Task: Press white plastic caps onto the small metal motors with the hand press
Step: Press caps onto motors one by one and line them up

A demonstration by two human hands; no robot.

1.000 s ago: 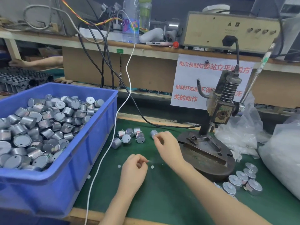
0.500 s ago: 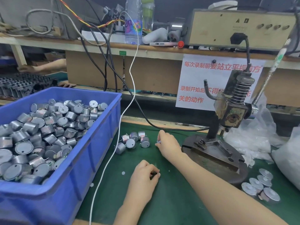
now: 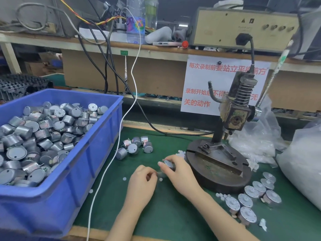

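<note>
My right hand (image 3: 178, 173) grips a small metal motor (image 3: 168, 164) just above the green mat, left of the hand press (image 3: 231, 122). My left hand (image 3: 141, 186) sits close beside it with fingers curled; thumb and fingers pinch together, though what they hold is too small to tell. Tiny white caps (image 3: 124, 179) lie scattered on the mat around both hands. Several loose motors (image 3: 133, 147) lie behind the hands. Several motors with white caps (image 3: 250, 201) stand right of the press base (image 3: 217, 173).
A blue bin (image 3: 83, 153) full of motors fills the left side. A white cable (image 3: 111, 164) runs down the mat beside it. Clear plastic bags (image 3: 302, 171) lie at the right. A shelf with a beige box (image 3: 243, 26) is behind.
My right hand picked up a motor from behind and drew it toward me, next to my left hand. My left hand stayed low on the mat, fingers curled.
</note>
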